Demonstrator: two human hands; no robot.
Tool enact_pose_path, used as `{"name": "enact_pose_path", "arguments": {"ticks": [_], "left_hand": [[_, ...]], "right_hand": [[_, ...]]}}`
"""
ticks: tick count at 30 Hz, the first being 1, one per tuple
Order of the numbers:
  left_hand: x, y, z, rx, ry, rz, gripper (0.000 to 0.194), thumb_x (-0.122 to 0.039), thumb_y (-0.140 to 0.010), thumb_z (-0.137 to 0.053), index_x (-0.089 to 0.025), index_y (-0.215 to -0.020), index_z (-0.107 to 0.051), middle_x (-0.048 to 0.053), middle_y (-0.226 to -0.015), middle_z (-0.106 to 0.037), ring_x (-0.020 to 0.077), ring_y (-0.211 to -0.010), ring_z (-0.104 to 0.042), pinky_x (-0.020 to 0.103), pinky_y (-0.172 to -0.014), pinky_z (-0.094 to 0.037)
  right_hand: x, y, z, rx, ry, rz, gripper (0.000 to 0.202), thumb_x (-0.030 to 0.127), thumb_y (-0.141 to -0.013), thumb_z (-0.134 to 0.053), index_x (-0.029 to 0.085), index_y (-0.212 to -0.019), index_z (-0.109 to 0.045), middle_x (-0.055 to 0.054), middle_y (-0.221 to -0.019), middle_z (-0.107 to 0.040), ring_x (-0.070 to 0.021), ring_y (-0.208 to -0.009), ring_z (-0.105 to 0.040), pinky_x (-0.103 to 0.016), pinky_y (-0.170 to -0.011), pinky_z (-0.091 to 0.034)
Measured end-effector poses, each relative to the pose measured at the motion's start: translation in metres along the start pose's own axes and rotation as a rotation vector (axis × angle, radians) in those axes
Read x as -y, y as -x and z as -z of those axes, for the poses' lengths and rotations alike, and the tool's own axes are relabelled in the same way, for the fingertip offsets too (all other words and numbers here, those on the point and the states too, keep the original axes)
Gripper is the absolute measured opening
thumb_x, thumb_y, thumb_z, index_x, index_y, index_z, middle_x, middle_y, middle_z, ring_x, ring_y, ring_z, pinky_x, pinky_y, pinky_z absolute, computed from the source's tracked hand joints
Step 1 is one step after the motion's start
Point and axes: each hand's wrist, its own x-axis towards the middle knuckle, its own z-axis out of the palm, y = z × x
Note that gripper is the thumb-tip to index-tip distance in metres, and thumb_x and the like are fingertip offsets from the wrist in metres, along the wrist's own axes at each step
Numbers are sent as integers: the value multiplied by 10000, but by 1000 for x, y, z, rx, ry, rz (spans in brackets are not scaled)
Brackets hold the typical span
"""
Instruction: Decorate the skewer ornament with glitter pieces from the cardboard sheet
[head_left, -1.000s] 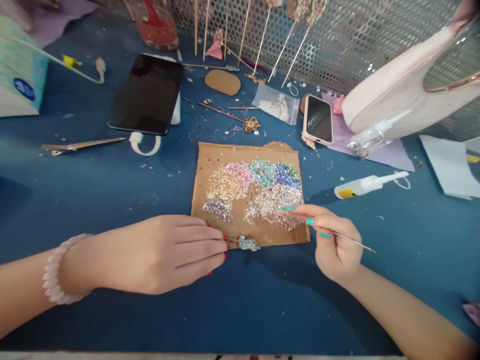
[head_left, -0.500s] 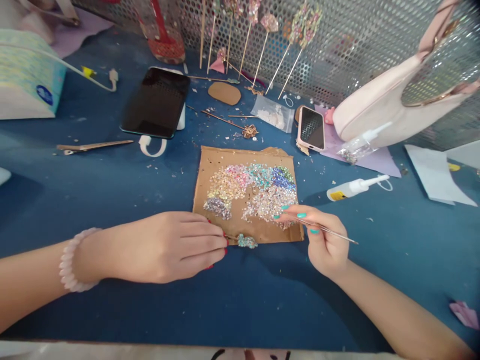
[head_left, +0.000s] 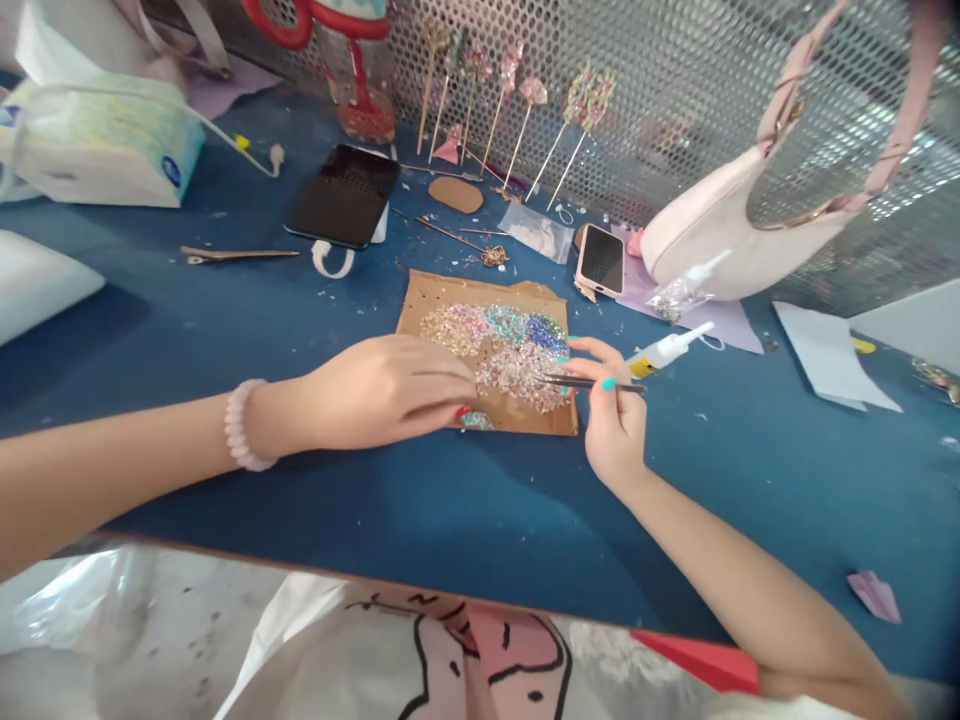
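Note:
My right hand (head_left: 616, 425) holds metal tweezers (head_left: 600, 382), their tips over the pale rhinestones (head_left: 517, 370) on a piece of cardboard (head_left: 525, 418). Pink, yellow, turquoise and blue rhinestones (head_left: 546, 332) lie in patches behind the pale ones. At the cardboard's near edge, my left hand (head_left: 382, 390) is closed on a small turquoise rhinestone-covered piece (head_left: 477, 421). Its thin stem is hidden under the fingers. A white glue bottle (head_left: 664, 352) lies just beyond my right hand.
Decorated sticks (head_left: 525, 130) stand against the perforated metal panel (head_left: 667, 90). Behind the cardboard lie a tablet-like black device (head_left: 346, 195), a phone (head_left: 602, 260) and a small plastic bag (head_left: 536, 232). A handbag (head_left: 712, 220) stands at right, a tissue pack (head_left: 112, 150) at left.
The view has shifted, showing more of the table's front edge and my lap. My left fingers now cover more of the turquoise piece. The tweezers lie more level over the pale rhinestones.

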Motion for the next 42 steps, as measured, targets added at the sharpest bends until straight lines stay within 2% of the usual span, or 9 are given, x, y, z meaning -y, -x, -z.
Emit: {"name": "enact_pose_path", "arguments": {"ticks": [3, 5, 7, 11, 16, 21, 29, 35, 42], "left_hand": [[-5, -20, -11, 24, -10, 99, 263, -276, -971, -482, -167, -1099, -685, 77, -1105, -716, 235, -1043, -654, 383, -932, -509], [-8, -34, -18, 25, -74, 123, 277, -308, -939, -560, -145, -1141, -655, 108, -1198, -670, 271, -1118, -614, 428, -1002, -453], [-12, -47, -23, 30, -138, 143, 259, -288, -913, -605, -144, -1123, -652, 120, -1243, -639, 301, -1144, -592, 458, -982, -441], [-19, -61, -28, 40, -179, 127, 133, -244, -883, -649, -168, -990, -674, 86, -1176, -670, 270, -1083, -618, 404, -927, -435], [-15, -60, -34, 13, -214, 145, 91, -197, -900, -613, -180, -946, -689, 68, -1127, -690, 243, -1000, -641, 379, -871, -407], [-3, -54, -39, -18, -210, 149, 104, -206, -915, -603, -210, -927, -705, 30, -1099, -705, 221, -990, -649, 365, -854, -376], [4, -48, -32, -23, -227, 95, 132, -240, -931, -601, -233, -920, -733, 14, -1132, -712, 240, -1034, -635, 388, -837, -325], [4, -46, -31, -19, -211, 91, 241, -268, -979, -505, -241, -927, -739, 32, -1137, -716, 225, -1029, -628, 401, -861, -315], [7, -45, -29, -22, -163, 117, 185, -247, -950, -550, -260, -939, -734, 27, -1146, -713, 222, -1043, -628, 404, -878, -310]], "right_hand": [[-1, 0, 0, -21, 15, 7, 355, 418, -999, -366, 283, -1023, -693, -55, -1210, -590, -184, -992, -624, -328, -714, -573], [0, 1, 0, -28, 28, 26, 371, 443, -997, -361, 280, -1020, -694, -53, -1202, -592, -192, -1051, -609, -351, -796, -566], [1, 1, 0, -25, 39, 48, 385, 461, -996, -356, 278, -1015, -694, -51, -1190, -597, -201, -1104, -590, -393, -912, -533], [1, 1, -1, -6, 37, 76, 391, 460, -997, -352, 268, -1022, -692, -55, -1174, -602, -208, -1132, -580, -443, -1025, -463], [-2, 0, -2, 11, 10, 63, 410, 470, -998, -337, 261, -1041, -686, -63, -1160, -607, -203, -1090, -603, -422, -974, -502], [0, -1, -2, 3, 20, 53, 419, 483, -995, -337, 269, -1030, -695, -57, -1134, -614, -200, -1119, -581, -412, -996, -482], [-2, -4, -1, -21, 31, 43, 409, 460, -1000, -340, 258, -1009, -696, -57, -1094, -633, -191, -1108, -581, -388, -974, -487], [-2, -5, -1, -28, 34, 24, 404, 464, -997, -347, 256, -1001, -693, -49, -1064, -644, -181, -1019, -606, -340, -834, -538], [-5, -6, 1, -63, 72, -14, 424, 494, -988, -355, 246, -1007, -698, -48, -967, -604, -167, -836, -586, -348, -774, -517]]}}
